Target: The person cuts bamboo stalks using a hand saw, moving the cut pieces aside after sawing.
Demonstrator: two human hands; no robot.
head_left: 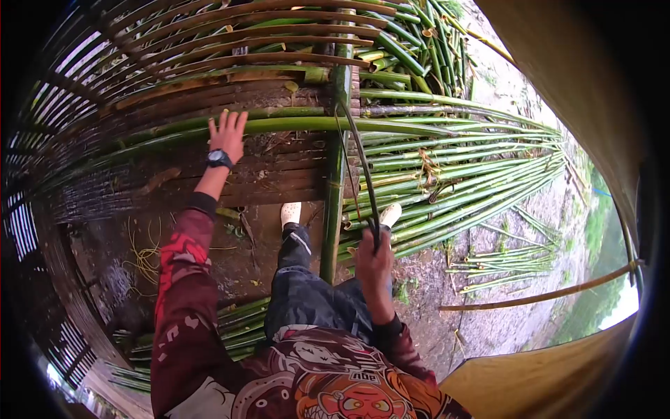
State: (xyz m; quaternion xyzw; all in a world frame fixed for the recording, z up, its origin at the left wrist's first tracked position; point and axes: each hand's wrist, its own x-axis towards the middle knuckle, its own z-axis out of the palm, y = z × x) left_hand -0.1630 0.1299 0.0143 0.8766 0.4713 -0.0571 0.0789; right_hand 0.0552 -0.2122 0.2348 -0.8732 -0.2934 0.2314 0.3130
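My left hand (227, 140) lies with fingers spread on a long green bamboo pole (293, 124), a watch on its wrist. That pole runs across the slatted bench and over an upright-looking green bamboo crosspiece (333, 188). In my right hand (375, 269) is the grip of a bow saw (364, 159) with a dark, thin frame. The saw's far end reaches the pole near the crosspiece; whether the blade touches the bamboo I cannot tell.
Cut bamboo poles (460, 167) lie in a wide fan on the right, with another pile (426, 42) behind. Split bamboo slats (279, 31) stretch along the upper left. A yellow cord (143, 255) lies on the muddy ground. A tarp (558, 363) hangs at the lower right.
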